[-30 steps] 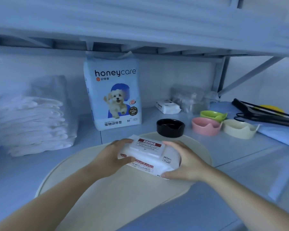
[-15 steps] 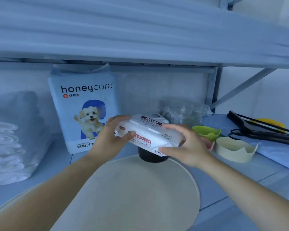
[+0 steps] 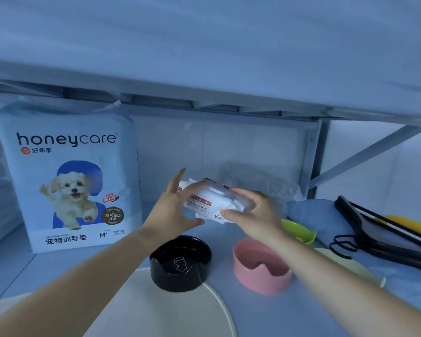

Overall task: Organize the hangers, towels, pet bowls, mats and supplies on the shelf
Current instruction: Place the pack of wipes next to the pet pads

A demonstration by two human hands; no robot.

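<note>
We are counting one pack in play: a white soft-plastic wipes pack with a red label strip point(image 3: 210, 203), held in the air above the grey-blue shelf board point(image 3: 229, 312), towards the back wall. The left hand point(image 3: 171, 207) is gripping its nine o'clock end, thumb hooked underneath, index finger sticking up straight and apart from the rest. The right hand point(image 3: 252, 215) is clamping the three o'clock end, fingers curled over the top and thumb below. On the pack we are reading "80"; the white characters on the red strip are too blurred to read.

At nine o'clock, one tall pale-blue bag of pet training pads point(image 3: 71, 181) is standing upright, reading "honeycare", "好命家", "宠物训导垫", "M+" and "38PCS", with a white puppy pictured.

Bowls, we are making it four: one glossy black round bowl point(image 3: 180, 262) at six o'clock of the pack, touching one cream round mat point(image 3: 156, 312); one pink bowl point(image 3: 261, 266) beside it; one lime-green bowl point(image 3: 300, 232); one cream bowl point(image 3: 345, 263), partly behind the right forearm.

At three o'clock, a bundle of black hangers point(image 3: 379, 229) is lying on a blue folded cloth point(image 3: 309, 212), too overlapped to count.
</note>
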